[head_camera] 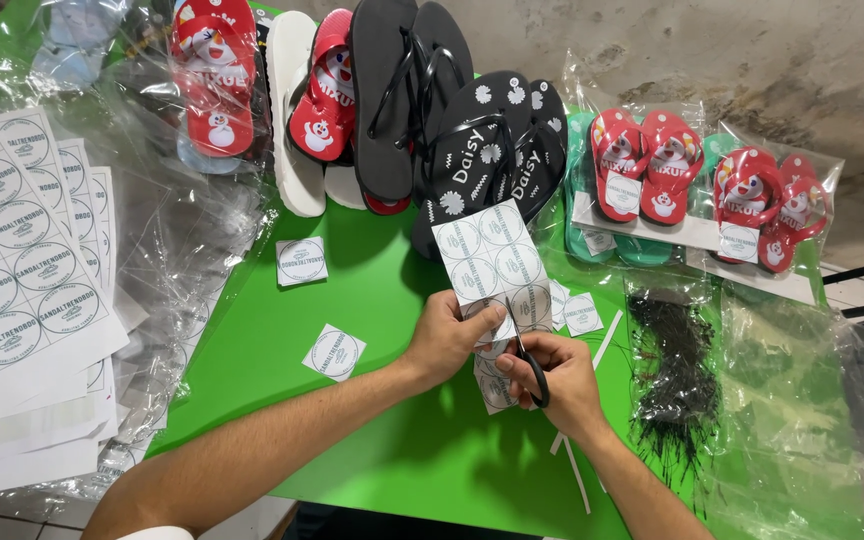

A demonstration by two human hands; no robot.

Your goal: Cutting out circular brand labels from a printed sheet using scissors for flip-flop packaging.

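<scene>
My left hand [444,338] grips the lower left edge of a white strip of round printed labels [492,255], held upright over the green table [372,300]. My right hand [558,382] holds black-handled scissors [524,352] whose blades run up into the strip's lower middle. Two cut square labels [333,352] [302,261] lie on the table to the left. More cut squares [581,313] lie just right of the strip, with thin white paper offcuts [577,475] below.
A stack of label sheets [12,270] lies at far left on crumpled clear plastic [182,240]. Black and red flip-flops [422,110] stand along the back; bagged small red sandals [652,170] sit right. A bag of black plastic ties [677,370] lies beside my right hand.
</scene>
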